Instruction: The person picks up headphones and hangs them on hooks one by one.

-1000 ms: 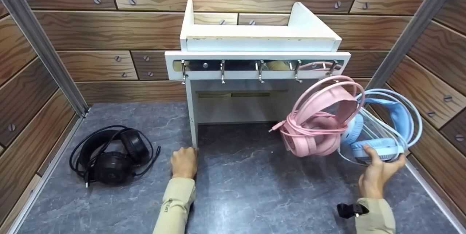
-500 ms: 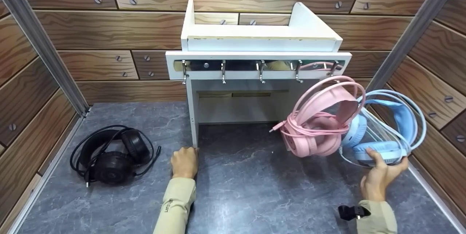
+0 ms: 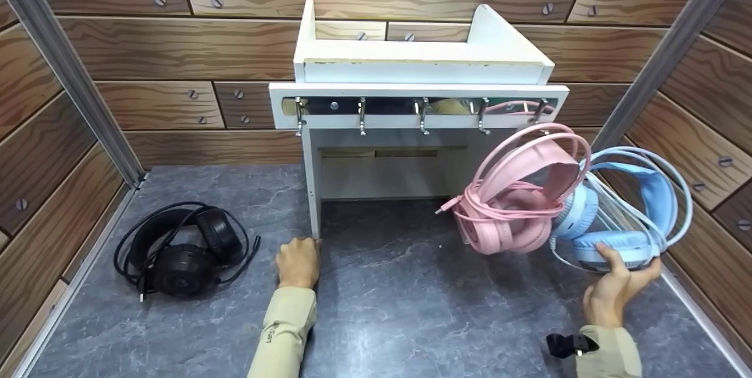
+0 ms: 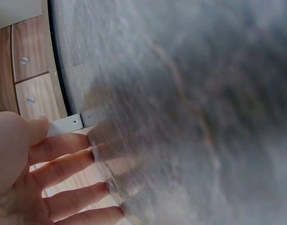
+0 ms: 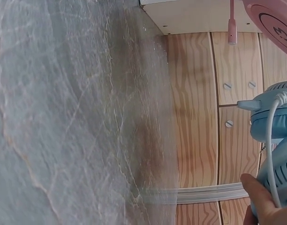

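Observation:
Blue headphones point(image 3: 614, 246) hang in the air at the right, their lower ear cup gripped between the thumb and fingers of my right hand point(image 3: 617, 290). The right wrist view shows the thumb against the blue ear cup point(image 5: 284, 166). Pink headphones point(image 3: 508, 213), cable wound round them, hang at the rack's right end and partly overlap the blue pair. My left hand point(image 3: 298, 263) is low at the front of the white rack's left side panel point(image 3: 311, 190). In the left wrist view, thumb and index finger pinch that panel's edge point(image 4: 66, 125), the other fingertips touching the grey tabletop.
Black headphones point(image 3: 185, 254) lie on the grey tabletop point(image 3: 376, 307) at the left. Several metal hooks point(image 3: 423, 116) line the rack's front rail point(image 3: 329, 122). Wood-patterned walls point(image 3: 194, 49) and metal corner posts point(image 3: 652, 60) enclose the workspace.
My right hand has moved slightly right and down with the blue headphones, drawing them a little away from the pink pair. The left hand stays at the panel.

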Available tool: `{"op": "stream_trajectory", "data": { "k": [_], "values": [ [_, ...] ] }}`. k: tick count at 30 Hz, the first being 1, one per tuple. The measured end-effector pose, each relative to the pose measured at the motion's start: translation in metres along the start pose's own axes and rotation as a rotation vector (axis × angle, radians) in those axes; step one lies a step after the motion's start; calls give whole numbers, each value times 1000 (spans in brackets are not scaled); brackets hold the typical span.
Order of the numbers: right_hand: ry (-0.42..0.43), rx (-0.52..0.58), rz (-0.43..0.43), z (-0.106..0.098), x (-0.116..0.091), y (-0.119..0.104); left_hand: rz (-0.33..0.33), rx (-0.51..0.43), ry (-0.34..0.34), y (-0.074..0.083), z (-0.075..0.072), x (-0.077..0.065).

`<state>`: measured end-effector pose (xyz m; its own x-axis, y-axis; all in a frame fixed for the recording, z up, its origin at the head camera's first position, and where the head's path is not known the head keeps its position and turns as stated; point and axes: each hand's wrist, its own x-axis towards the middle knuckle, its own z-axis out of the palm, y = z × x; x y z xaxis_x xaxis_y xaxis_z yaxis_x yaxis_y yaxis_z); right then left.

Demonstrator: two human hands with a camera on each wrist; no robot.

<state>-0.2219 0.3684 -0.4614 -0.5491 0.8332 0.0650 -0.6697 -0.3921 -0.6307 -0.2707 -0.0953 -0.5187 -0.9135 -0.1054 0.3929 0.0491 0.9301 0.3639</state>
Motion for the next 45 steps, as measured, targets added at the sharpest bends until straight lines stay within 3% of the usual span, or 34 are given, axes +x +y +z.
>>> {"op": "stream_trajectory", "data": {
  "k": [19,28,45],
  "values": [
    [-18,99,-64,-5,-3,0,-17,4,-39,0,-2,1],
    [-41,142,-79,-6,-3,0,-1,5,-22,0,-1,1],
    [-10,160,-112,-9,-6,-3,6,22,-7,1,-1,1]
  ]
}}
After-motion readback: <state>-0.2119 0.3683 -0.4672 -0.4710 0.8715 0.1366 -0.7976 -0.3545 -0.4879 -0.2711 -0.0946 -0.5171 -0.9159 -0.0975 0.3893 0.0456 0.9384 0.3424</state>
